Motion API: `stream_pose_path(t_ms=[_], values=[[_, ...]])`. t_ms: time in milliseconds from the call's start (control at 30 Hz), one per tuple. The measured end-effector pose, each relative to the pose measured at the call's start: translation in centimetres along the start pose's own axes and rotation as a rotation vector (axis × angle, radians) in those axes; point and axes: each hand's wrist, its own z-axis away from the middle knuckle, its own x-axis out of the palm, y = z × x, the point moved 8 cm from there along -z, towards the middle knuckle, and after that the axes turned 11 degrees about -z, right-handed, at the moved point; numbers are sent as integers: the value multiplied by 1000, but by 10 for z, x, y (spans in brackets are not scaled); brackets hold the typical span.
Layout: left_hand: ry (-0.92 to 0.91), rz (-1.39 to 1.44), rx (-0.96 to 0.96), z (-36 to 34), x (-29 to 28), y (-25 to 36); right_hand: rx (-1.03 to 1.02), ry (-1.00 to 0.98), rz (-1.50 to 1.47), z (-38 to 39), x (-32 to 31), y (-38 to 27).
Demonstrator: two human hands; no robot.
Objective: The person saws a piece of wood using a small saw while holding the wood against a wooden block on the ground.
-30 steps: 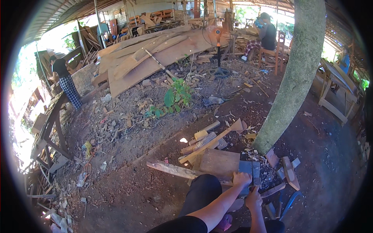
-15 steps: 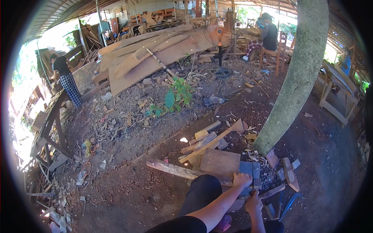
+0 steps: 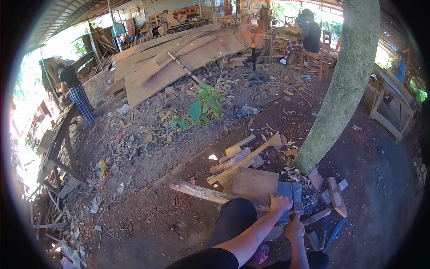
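My right hand (image 3: 294,229) is closed round the near end of a long, narrow dark tool (image 3: 293,193), which points away from me; whether it is a blade or a file I cannot tell. Just left of it, my left hand (image 3: 281,204) is curled shut at the edge of a flat blue-grey piece (image 3: 284,188). What its fingers grip is hidden. A square brown board (image 3: 255,183) lies beyond my left wrist. By my knee, a long pale piece of wood (image 3: 200,193) sticks out to the left.
Wood offcuts (image 3: 244,159) are heaped beyond the board. A leaning tree trunk (image 3: 338,96) rises to the right, near a wooden block (image 3: 336,197) and a curved blue thing (image 3: 336,234). Farther off are a fan (image 3: 252,33), large planks (image 3: 179,58) and several people.
My hands and the tool sit almost unchanged against the board. The whole view has shifted slightly. The seated person at the back has changed posture a little.
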Motion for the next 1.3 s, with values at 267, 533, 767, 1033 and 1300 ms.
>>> stream_pose_path(t_ms=[267, 533, 767, 1033, 1300], values=[[13, 8, -28, -1, -4, -4, -11, -9, 52, 3, -7, -5], [5, 10, -5, 0, -6, 0, -83, 54, -25, -13, 2, -2], [-15, -5, 8, 3, -3, 6, 26, 16, 5, -8, 2, 10], [47, -46, -5, 1, 1, 0, 38, -56, 24, 8, -2, 1], [36, -20, 22, 4, -6, 8, 40, 3, -48, -27, 8, 11]])
